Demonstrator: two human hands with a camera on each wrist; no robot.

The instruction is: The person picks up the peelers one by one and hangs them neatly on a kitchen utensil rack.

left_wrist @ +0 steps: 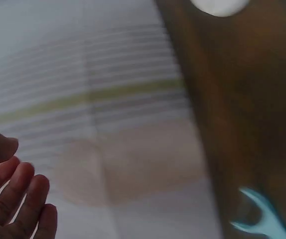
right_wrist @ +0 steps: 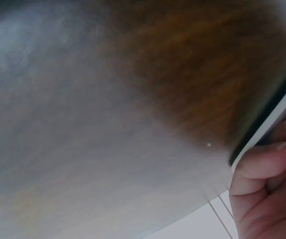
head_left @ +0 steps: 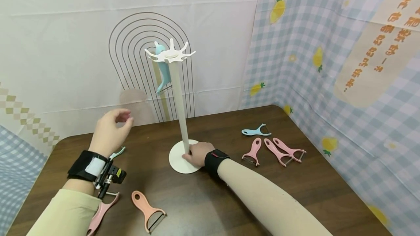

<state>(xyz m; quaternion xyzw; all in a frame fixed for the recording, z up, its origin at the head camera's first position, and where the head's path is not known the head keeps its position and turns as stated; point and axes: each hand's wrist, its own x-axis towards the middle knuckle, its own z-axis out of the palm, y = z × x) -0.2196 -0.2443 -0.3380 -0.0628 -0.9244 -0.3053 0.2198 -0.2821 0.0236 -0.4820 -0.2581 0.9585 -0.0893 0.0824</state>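
Observation:
A white stand [head_left: 178, 108] with a ring of hooks on top rises from a round base [head_left: 177, 159] on the table. From one back-left hook hangs a light blue peeler [head_left: 164, 72]. My right hand [head_left: 198, 154] grips the stand low down, where the pole meets the base; its curled fingers [right_wrist: 262, 169] show by the base edge in the right wrist view. My left hand [head_left: 111, 130] is raised left of the stand, fingers loosely bent and holding nothing. Below it, a light blue peeler [left_wrist: 265, 221] lies partly hidden by the wrist in the head view.
On the right of the brown table [head_left: 223, 192] lie a blue peeler [head_left: 252, 132] and several pink peelers [head_left: 254, 148]. Near the front left are an orange peeler [head_left: 144, 207] and a pink peeler [head_left: 98, 216], partly behind my left forearm. Cloth hangings [head_left: 213, 46] border the table.

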